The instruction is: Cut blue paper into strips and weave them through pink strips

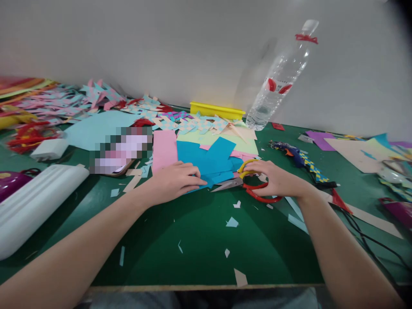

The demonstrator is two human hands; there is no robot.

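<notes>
My right hand (273,178) is wrapped round the scissors (229,185), which have one yellow and one red handle loop. Their blades point left, toward the fingertips of my left hand (177,178). That hand is closed on the near edge of the blue paper (193,159), its fingers bent down and the thumb hidden. More blue pieces (222,150) lie loosely over one another just beyond both hands. A pink paper strip (165,148) lies beside them, behind my left hand. Pale yellow-green paper (247,143) shows underneath the blue pieces.
Small paper scraps (232,222) dot the green table (206,249). At the left are a phone (125,150), a white charger (49,149) and a long white object (41,206). A water bottle (280,81) stands by the wall. A checkered woven strip (312,167) and dark cables (370,240) lie right.
</notes>
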